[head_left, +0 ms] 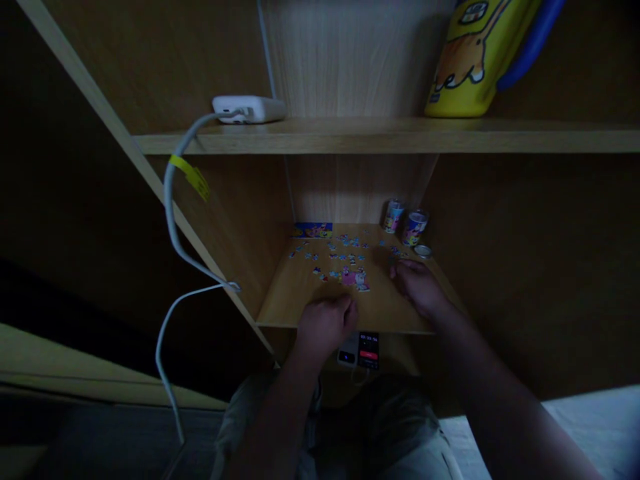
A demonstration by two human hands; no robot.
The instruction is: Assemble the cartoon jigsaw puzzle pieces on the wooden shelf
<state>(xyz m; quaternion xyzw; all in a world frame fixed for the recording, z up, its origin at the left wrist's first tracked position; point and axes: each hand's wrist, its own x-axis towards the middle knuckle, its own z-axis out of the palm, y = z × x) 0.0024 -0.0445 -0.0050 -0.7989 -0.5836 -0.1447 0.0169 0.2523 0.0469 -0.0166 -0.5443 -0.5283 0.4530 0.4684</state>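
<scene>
Small jigsaw pieces lie scattered over the lower shelf board. Several are joined into a pink-and-white patch near the middle. My left hand is closed in a fist at the board's front edge, just below that patch; its inner side is hidden. To the right of the pieces, my right hand has its fingers curled together close to the board. Whatever its fingertips may hold is too small and dark to make out. A round metal lid lies just beyond this hand.
Two printed cans stand in the back right corner. A colourful picture strip lies at the back left. Above, the upper shelf bears a white device with a hanging cable and a yellow mug. Phones lie below the board.
</scene>
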